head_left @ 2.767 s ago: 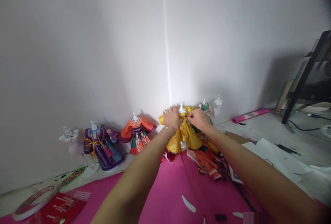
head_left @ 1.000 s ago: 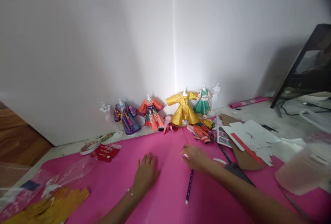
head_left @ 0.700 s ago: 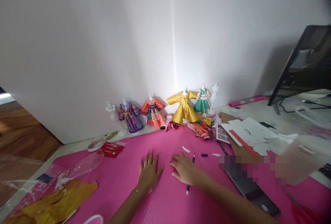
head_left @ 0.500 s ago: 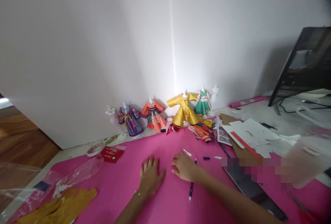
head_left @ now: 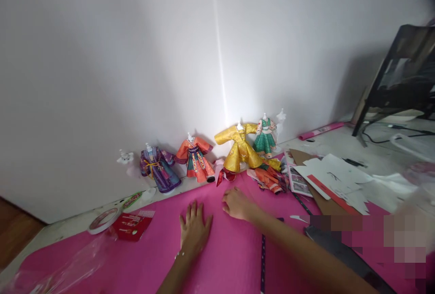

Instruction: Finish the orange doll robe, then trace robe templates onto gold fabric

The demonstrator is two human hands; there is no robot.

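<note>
Pink mat (head_left: 163, 221) covers much of the pale tabletop (head_left: 340, 144), below a white wall (head_left: 136, 58), and both hands are over its middle. At the far right a black frame (head_left: 404, 90) stands tilted. In front of it, white paper (head_left: 336, 180) lies partly over a brown card (head_left: 329, 205), and nearer still a dark slab (head_left: 346, 253) rests on the mat, its edge hidden by blurred blocks. Clear plastic (head_left: 78, 262) fills the near left corner.

Next in size come the hands. The left hand (head_left: 195, 230) lies palm down on the mat, fingers apart (a bracelet (head_left: 180, 254) circles the wrist). The right hand (head_left: 238, 205), just beside it, has its fingers curled under; whether they meet or pinch anything, I cannot tell.

Along the wall stand four small dresses on white forms, from left to right: purple (head_left: 159, 171), orange (head_left: 197, 158), yellow (head_left: 240, 149) and green (head_left: 265, 140). The yellow one, sleeves out wide, is just beyond the right hand, with crumpled cloth (head_left: 272, 178) at its foot.

Smaller things follow: a pink roll (head_left: 321, 131) near the wall, a red packet (head_left: 132, 227) touching a tape ring (head_left: 102, 229), a dotted pen (head_left: 263, 262) passing under the right forearm, and last a white sliver (head_left: 299, 218) beyond that arm.
</note>
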